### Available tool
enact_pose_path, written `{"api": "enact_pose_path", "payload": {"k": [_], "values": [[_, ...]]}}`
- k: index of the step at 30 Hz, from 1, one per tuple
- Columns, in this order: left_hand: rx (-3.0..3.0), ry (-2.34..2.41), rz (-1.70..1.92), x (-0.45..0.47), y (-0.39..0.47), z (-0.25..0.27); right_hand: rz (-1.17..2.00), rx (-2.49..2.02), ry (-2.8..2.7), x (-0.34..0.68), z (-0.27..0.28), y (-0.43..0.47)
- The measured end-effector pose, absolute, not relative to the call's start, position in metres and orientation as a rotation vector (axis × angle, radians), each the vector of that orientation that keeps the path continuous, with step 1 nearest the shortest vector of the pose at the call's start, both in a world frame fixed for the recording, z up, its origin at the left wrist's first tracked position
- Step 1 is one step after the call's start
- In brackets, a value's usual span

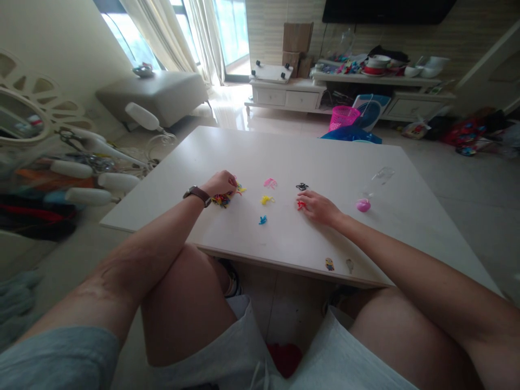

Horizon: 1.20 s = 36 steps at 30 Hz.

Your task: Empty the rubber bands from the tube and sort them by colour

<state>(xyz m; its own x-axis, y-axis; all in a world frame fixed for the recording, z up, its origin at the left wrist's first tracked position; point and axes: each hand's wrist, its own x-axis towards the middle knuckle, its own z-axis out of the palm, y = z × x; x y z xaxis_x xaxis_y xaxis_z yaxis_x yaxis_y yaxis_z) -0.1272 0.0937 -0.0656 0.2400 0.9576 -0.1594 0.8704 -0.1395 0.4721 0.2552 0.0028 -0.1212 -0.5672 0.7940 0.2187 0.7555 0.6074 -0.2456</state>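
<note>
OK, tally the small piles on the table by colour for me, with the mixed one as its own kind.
Mixed pile: 1
Pink pile: 1
Yellow pile: 1
Blue pile: 1
Black pile: 1
Red pile: 1
Total: 6

1. A band pile [221,201] is lying left on the tabletop [227,149], beside the left hand [219,184].
2. Right of it, a far cluster [270,183], middle cluster [266,200] and near cluster [262,220] are forming a column.
3. Farther right, a back cluster [301,186] is lying behind a front cluster [301,205] at the right hand [320,208].
4. Toward the right edge, a ball [363,205] is sitting before a case [383,174].
5. Two stickers [329,264] are lying by the near edge.
</note>
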Motion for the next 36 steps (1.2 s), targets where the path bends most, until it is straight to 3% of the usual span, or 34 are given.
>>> {"api": "enact_pose_path", "payload": {"k": [24, 36], "values": [[1.716, 0.855, 0.338, -0.059, 0.07, -0.075, 0.227, -1.006, -2.671, 0.201, -0.094, -0.034], [1.75, 0.761, 0.334, -0.041, 0.066, -0.074, 0.256, -1.019, -2.64, 0.201, -0.09, -0.037]]}}
